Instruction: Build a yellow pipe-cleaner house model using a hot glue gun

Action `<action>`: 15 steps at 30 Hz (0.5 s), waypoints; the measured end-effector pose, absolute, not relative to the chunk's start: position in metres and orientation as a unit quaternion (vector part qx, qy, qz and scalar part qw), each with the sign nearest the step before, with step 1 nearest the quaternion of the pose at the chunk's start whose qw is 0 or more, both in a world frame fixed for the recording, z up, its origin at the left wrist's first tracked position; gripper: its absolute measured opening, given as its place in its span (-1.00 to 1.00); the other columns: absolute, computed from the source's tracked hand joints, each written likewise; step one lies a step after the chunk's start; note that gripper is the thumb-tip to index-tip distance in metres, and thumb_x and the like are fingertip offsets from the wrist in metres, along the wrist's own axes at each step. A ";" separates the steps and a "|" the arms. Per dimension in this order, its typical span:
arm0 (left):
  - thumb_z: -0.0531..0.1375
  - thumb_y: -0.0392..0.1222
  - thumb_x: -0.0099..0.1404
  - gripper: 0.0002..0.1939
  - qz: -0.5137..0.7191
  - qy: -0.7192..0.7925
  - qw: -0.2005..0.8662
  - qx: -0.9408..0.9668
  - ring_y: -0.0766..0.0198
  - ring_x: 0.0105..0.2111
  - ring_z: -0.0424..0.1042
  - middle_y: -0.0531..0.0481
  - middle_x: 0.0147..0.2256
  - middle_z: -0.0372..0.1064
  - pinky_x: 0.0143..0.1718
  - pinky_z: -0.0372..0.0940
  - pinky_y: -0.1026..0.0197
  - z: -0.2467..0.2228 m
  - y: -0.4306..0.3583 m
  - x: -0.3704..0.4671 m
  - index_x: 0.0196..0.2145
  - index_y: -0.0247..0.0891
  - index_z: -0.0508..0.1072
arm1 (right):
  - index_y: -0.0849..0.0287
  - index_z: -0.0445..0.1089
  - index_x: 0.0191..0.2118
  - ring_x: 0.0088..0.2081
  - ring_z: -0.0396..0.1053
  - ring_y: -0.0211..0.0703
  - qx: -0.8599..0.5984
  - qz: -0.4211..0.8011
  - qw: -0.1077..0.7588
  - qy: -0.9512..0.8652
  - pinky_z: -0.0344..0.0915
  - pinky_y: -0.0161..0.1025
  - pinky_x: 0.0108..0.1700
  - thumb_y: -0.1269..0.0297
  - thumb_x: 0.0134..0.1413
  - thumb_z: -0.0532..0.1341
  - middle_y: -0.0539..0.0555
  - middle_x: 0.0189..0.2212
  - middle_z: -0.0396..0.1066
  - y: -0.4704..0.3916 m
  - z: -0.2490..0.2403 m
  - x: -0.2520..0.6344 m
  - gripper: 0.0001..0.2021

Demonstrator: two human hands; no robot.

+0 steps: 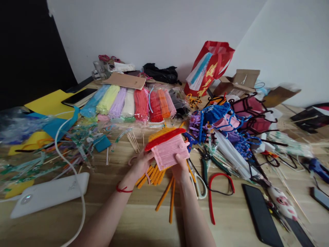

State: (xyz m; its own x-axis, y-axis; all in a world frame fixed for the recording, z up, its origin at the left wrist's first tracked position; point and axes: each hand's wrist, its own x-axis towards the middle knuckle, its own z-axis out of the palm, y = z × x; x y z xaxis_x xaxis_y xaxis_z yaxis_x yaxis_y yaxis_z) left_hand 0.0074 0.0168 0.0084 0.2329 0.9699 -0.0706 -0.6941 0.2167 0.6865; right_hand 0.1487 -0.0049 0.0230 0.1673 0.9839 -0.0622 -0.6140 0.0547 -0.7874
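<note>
Between my two hands is a small house made of pipe cleaners [169, 151], with pink ribbed walls and a red and yellow roof. My left hand [140, 166] grips its left edge, the fingers partly hidden behind it. My right hand [181, 168] holds the lower right corner, thumb pressed on the pink wall. Under and behind the house lie several orange pipe cleaners [157, 175], and two longer ones [171, 202] point towards me. White-handled scissors [199, 185] lie just right of my right wrist, beside green-handled pliers [205, 164].
Bundles of coloured pipe cleaners [128, 103] line the back. Finished-looking pipe cleaner pieces [226, 120] are heaped at right, before a red bag [213, 68]. A white power bank [51, 195] with a cable lies left; a black phone [259, 212] lies right. A red pipe cleaner [210, 202] curves nearby.
</note>
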 end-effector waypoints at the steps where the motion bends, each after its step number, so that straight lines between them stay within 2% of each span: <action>1: 0.43 -0.09 -0.07 -0.42 0.567 0.254 0.735 0.273 -0.01 0.09 0.32 -0.14 -0.01 0.44 0.14 0.19 0.01 0.009 0.017 0.008 -0.07 -0.25 0.44 | 0.01 0.24 0.07 0.04 0.32 0.03 -0.357 0.590 0.674 -0.264 0.23 0.02 0.08 0.09 -0.27 0.40 0.08 0.00 0.38 -0.005 0.024 0.149 -0.32; 7: 0.42 -0.06 -0.05 -0.42 0.561 0.261 0.737 0.273 -0.04 0.07 0.35 -0.22 -0.06 0.46 0.12 0.21 0.00 0.007 0.019 0.005 -0.09 -0.34 0.45 | 0.05 0.30 -0.02 -0.07 0.37 -0.05 -0.353 0.586 0.673 -0.280 0.22 -0.02 0.09 0.15 -0.20 0.36 0.03 -0.13 0.42 -0.003 0.021 0.148 -0.46; 15: 0.41 -0.07 -0.07 -0.49 0.580 0.255 0.727 0.265 -0.05 0.02 0.39 -0.14 -0.09 0.49 0.10 0.23 -0.05 0.010 0.018 0.003 -0.15 -0.28 0.48 | 0.10 0.33 -0.09 -0.07 0.35 -0.04 -0.355 0.596 0.665 -0.277 0.22 -0.04 0.06 0.14 -0.26 0.38 0.05 -0.15 0.43 0.000 0.013 0.146 -0.49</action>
